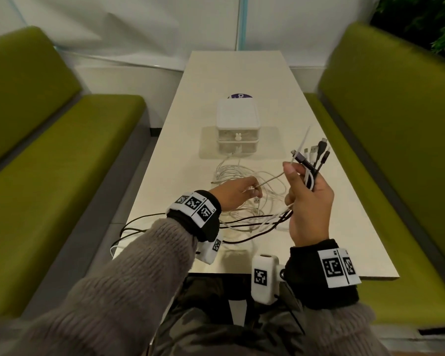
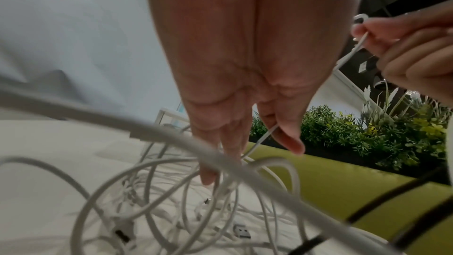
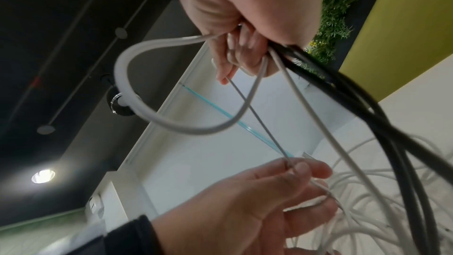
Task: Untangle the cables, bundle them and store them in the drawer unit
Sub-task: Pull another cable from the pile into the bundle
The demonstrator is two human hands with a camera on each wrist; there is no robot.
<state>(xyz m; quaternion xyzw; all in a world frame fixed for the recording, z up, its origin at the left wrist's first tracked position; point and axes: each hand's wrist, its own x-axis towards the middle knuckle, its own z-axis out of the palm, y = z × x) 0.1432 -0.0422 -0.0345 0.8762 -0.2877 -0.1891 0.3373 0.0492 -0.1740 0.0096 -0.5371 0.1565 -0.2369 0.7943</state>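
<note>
A: Where do things stand?

B: The right hand (image 1: pixel 310 201) is raised over the desk (image 1: pixel 344 227), its fingers (image 3: pixel 235 49) clamped on a fistful of cable ends (image 1: pixel 312 156), black and white, plugs fanned upward. The left hand (image 1: pixel 233 192) pinches one thin white cable (image 1: pixel 267 179) between thumb and fingertip; that strand runs taut between the two hands. The rest lies in a white tangle (image 1: pixel 244 186) on the desk, just in front of the drawer unit (image 1: pixel 237 129), whose drawers look closed.

A: So how should this strand come free?

B: I'd say keep the right grip firm as an anchor and slide the left pinch along the strand toward the tangle, lifting loops over it instead of yanking. Pulling hard would likely tighten the knots. The black cables (image 1: pixel 144 227) drooping off the near edge could snag too.
</note>
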